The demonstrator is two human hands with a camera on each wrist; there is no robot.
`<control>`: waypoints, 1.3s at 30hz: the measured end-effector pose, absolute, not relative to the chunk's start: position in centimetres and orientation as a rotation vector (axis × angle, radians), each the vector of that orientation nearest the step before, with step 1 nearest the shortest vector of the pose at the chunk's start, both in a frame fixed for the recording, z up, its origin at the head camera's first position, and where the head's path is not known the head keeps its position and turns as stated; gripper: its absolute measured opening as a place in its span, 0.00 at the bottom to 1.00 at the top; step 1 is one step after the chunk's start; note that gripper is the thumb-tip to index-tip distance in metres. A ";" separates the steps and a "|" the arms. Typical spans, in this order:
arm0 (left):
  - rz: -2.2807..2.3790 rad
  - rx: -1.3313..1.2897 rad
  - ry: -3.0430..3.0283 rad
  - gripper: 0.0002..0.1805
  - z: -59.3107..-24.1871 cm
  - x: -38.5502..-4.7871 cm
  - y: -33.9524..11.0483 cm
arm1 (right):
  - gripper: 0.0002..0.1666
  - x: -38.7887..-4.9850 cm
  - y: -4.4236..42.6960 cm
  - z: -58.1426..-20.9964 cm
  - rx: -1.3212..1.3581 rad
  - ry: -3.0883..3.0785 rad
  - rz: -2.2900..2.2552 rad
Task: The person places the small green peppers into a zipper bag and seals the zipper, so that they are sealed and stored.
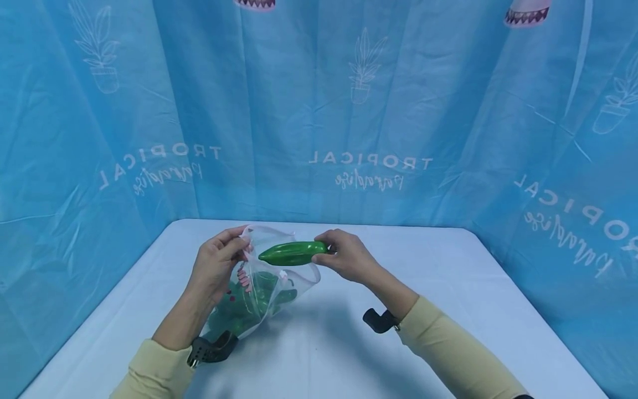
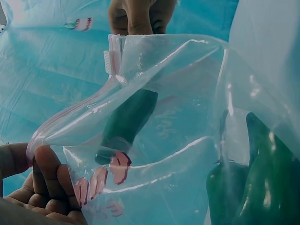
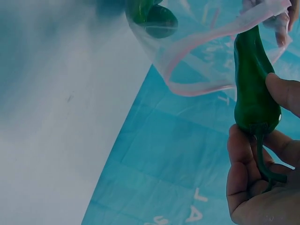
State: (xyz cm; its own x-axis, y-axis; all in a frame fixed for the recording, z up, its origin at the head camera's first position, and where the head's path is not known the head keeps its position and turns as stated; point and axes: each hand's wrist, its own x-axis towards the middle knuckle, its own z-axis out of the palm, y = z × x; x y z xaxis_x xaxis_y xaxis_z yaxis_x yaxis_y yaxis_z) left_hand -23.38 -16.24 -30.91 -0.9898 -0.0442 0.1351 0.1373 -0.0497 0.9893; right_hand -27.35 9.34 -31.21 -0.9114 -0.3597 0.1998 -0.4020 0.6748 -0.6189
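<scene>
In the head view my left hand [image 1: 211, 269] pinches the rim of a clear zip bag [image 1: 308, 275] between thumb and fingers. Several green peppers [image 2: 265, 187] lie inside it, seen through the plastic. My right hand [image 1: 351, 257] holds a long, glossy green pepper [image 1: 291, 254] by its stem end, with the thumb on one side and fingers on the other. The pepper's tip points left, into the bag's open mouth. In the right wrist view, its curved green stem [image 3: 262, 159] lies against the palm. Pink printing [image 2: 98, 183] marks the bag's side.
The bag's lower part rests on a white-covered table [image 1: 399, 354]. Blue printed curtains [image 1: 369, 122] enclose the table at the back and both sides. A dark strap with a camera [image 1: 214, 348] sits on the left wrist, and another camera [image 1: 380, 320] on the right.
</scene>
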 end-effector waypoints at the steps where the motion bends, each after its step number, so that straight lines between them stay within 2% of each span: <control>1: -2.187 -0.103 -2.073 0.22 -30.9 -23.4 -16.2 | 0.23 -27.4 9.2 -31.2 0.645 -2.824 1.057; 27: -2.227 -0.126 -2.014 0.21 -30.9 -23.6 -16.4 | 0.22 -26.6 5.5 -30.5 0.717 -2.863 0.935; 31: -2.236 -0.126 -1.993 0.20 -30.9 -23.5 -16.5 | 0.25 -26.4 4.8 -30.5 0.763 -2.846 0.838; 39: -2.230 -0.137 -1.977 0.19 -30.6 -23.4 -16.9 | 0.26 -26.2 5.4 -30.1 0.741 -2.794 0.886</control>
